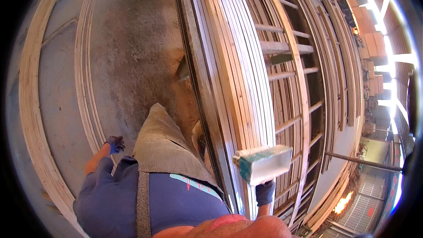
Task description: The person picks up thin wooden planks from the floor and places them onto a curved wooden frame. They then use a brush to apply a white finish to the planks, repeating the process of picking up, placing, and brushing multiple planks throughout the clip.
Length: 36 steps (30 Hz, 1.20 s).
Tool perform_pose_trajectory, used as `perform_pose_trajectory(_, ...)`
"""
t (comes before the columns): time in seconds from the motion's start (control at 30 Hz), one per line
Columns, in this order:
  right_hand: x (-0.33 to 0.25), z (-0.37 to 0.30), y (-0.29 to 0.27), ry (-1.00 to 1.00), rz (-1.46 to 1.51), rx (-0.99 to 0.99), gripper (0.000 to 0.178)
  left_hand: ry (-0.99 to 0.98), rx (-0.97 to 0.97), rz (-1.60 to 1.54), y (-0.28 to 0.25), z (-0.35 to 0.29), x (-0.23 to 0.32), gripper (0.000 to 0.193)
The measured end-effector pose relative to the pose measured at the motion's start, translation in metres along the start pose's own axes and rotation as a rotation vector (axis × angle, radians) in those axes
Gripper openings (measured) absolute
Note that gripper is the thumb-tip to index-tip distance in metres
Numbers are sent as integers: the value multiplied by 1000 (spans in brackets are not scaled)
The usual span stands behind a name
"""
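My right hand (265,192), in a dark glove, grips a boxy teal-and-white container (267,164) from below. Its broad pale face shows, but whether that side is hollow I cannot make out. The container is just over the near part of a row of long boards (240,79), pale wood and white-looking, lying side by side. Whether it touches them is unclear. My left hand (115,144), in a blue glove, hangs at my left side with loosely bent fingers and nothing visible in it. Below it, thin wooden strips (83,57) lie on the floor.
A metal rail (194,66) runs along the boards' left edge. To the right stands a ladder-like wooden frame (291,39), with stacked timber (339,61) beyond. A wide plank (33,92) lies on the far left floor. Flames (343,203) glow at lower right.
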State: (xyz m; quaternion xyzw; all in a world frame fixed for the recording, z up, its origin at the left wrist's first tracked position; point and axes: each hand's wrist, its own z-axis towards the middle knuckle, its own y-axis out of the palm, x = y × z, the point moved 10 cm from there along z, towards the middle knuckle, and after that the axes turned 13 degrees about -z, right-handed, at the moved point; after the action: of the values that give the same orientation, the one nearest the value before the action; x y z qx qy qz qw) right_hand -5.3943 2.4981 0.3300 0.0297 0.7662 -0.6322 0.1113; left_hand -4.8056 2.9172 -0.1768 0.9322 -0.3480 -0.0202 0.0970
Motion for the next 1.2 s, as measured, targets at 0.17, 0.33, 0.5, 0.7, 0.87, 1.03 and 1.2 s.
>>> perform_pose_trajectory(0.17,-92,67,0,-185,-61,31,22,74,19,84,45,2,102,33)
perform_pose_trajectory(0.33,-233,200,-2,-362,-51,137,19,411,-19,335,55,2,250,35)
perform_pose_trajectory(0.5,-383,371,16,-387,-99,107,21,409,18,-176,58,-15,386,33)
perform_pose_trajectory(0.7,-604,569,22,-558,-280,46,23,573,-76,-272,98,-58,569,37)
perform_pose_trajectory(0.87,-768,724,40,-1136,-414,308,24,659,-99,58,151,-65,721,36)
perform_pose_trajectory(1.03,-932,874,54,-712,-97,-111,34,827,-180,113,158,-55,870,32)
perform_pose_trajectory(1.2,-1073,1002,65,-667,-135,-46,33,785,-95,-148,106,-78,1026,35)
